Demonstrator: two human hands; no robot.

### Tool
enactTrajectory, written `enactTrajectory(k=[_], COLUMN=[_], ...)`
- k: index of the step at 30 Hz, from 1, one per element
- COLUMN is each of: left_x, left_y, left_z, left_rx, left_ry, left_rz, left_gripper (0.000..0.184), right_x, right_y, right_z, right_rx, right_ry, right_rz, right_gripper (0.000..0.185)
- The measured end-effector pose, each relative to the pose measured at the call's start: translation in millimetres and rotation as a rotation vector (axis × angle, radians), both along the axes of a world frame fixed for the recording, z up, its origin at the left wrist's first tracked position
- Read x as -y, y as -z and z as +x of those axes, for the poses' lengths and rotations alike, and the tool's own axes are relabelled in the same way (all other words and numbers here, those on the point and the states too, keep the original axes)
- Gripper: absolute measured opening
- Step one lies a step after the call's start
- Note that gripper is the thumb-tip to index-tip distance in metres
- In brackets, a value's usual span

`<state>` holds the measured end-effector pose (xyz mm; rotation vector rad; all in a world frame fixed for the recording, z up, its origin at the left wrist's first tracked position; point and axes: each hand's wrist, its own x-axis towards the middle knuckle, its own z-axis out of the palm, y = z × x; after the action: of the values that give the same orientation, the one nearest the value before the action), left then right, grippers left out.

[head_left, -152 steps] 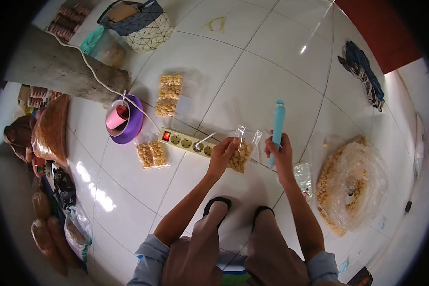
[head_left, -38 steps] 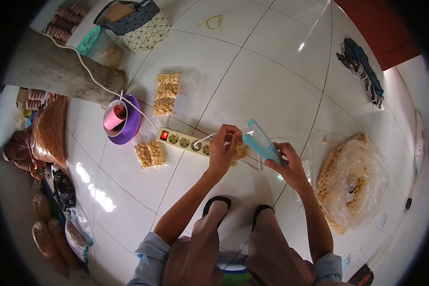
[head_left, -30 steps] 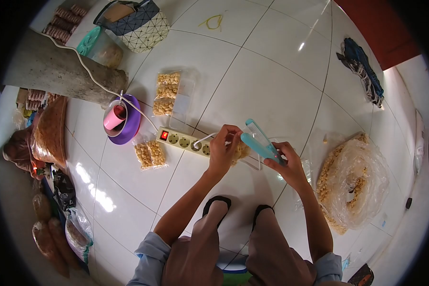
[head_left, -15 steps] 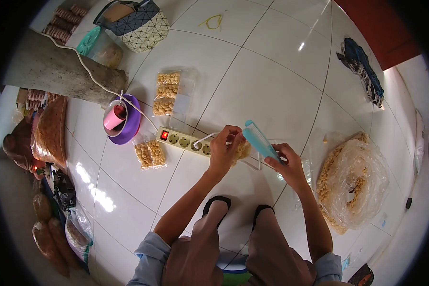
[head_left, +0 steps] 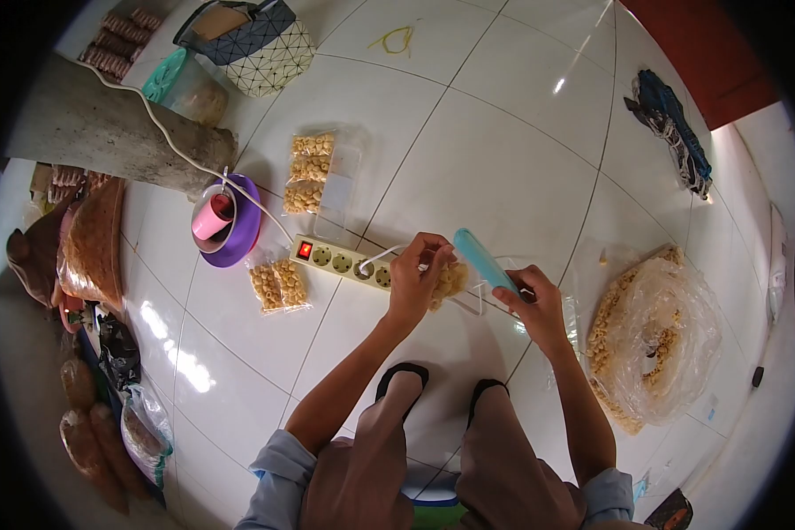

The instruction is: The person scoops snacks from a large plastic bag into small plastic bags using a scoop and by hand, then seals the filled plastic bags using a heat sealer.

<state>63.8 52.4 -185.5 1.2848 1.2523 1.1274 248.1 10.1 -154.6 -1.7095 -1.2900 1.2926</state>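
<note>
My left hand [head_left: 412,283] pinches the top of a small clear bag of snacks [head_left: 450,285], which hangs beside the fingers. A light blue hair straightener [head_left: 482,261] is in my right hand [head_left: 537,307], its fingers wrapped round the handle end. The straightener's two arms are pressed together, tilted up to the left, with the far end close to the bag's top. Whether plastic lies between its plates I cannot tell. Below my left hand lies a cream power strip [head_left: 331,259] with a lit red switch and a white plug in it.
Packed snack bags [head_left: 306,172] and another snack packet [head_left: 278,286] lie to the left. A purple dish [head_left: 250,231] holds a pink cup [head_left: 209,219]. On the right rests a large open plastic bag of loose snacks [head_left: 680,353]. A concrete post [head_left: 124,124] stands at upper left.
The straightener's arms, apart half a second ago, have come together. The snack bag shows a little more below my left hand. Both hands stay in nearly the same place.
</note>
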Motion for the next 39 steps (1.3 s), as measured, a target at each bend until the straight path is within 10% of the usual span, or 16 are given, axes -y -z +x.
enactTrajectory(k=[39], left_x=[-1], left_y=[12], left_z=[-2], left_rx=[0.015], left_ry=[-0.031], left_rz=[-0.072], left_gripper=[0.008], right_x=[-2], right_y=[11], right_z=[-1], right_rx=[-0.103], right_ry=[-0.108], right_rz=[-0.150], right_gripper=[0.042])
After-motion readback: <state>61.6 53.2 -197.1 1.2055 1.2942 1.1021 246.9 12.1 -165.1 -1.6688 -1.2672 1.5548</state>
